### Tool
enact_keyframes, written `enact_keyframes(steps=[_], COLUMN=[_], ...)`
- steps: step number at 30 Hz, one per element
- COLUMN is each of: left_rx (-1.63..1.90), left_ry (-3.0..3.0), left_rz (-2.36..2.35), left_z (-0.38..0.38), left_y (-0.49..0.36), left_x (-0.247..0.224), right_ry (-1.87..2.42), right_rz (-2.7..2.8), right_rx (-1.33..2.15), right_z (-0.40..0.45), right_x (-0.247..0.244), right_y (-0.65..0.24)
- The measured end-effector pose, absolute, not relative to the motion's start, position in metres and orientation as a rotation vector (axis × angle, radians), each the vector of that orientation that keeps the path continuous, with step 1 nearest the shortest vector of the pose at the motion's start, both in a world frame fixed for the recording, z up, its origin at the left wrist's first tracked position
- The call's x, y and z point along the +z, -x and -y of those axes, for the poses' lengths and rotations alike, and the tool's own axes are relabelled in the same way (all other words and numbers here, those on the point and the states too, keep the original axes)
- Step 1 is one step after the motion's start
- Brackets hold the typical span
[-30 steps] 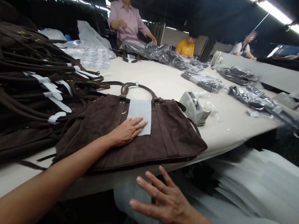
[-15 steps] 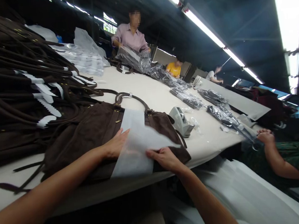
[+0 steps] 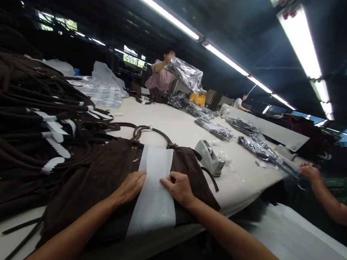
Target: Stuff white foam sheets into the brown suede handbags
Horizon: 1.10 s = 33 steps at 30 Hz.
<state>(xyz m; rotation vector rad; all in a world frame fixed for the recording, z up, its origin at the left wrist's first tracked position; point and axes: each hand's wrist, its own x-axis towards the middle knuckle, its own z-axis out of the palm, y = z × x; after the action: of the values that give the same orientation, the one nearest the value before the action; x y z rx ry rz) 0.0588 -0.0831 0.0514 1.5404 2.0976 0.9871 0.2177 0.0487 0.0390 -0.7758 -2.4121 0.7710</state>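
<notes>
A dark brown bag (image 3: 103,164) lies on the pale table, its looped handle pointing away from me. Across its middle runs a strip of translucent white sheet (image 3: 155,200), which hangs down to the front edge. My left hand (image 3: 132,186) rests at the sheet's left edge, fingers pressed together on it. At the right edge my right hand (image 3: 178,186) has its thumb and curled fingers closed on the sheet. A grey tape dispenser (image 3: 210,159) stands just right of the bag.
Stacked brown bags (image 3: 14,115) fill the left, with clear plastic packs (image 3: 103,91) behind. Several wrapped items (image 3: 214,128) lie along the table (image 3: 245,188). A person (image 3: 159,78) lifts clear plastic at the back; another person's hand (image 3: 309,170) is at the right edge.
The loose flap of sheet now lies flat over the bag. My right hand has drawn slightly left. The person at the back has raised the clear plastic. The view has shifted.
</notes>
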Motion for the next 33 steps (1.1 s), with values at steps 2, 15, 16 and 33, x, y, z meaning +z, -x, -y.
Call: enact_keyframes(steps=[2,15,16,33], left_rx=[1.062,1.002,0.956,0.344], left_ry=[-1.444,-1.188,-1.214,-1.778], left_rz=[-2.105,-2.44,-2.459,-2.849], left_z=[0.082,0.062,0.061,0.018], left_y=[-0.056,-0.05,-0.05,-0.063], left_x=[0.053,0.041,0.041,0.052], right_ry=[0.718,0.513,0.466,1.082], right_rz=[2.494,2.445,2.455,2.545], right_rx=[0.468,0.258,0.276,0.558], right_z=[-0.05,-0.064,-0.065,-0.074], right_x=[0.04,0.043,0.044,0.048], right_y=[-0.21,-0.197,-0.197,-0.17])
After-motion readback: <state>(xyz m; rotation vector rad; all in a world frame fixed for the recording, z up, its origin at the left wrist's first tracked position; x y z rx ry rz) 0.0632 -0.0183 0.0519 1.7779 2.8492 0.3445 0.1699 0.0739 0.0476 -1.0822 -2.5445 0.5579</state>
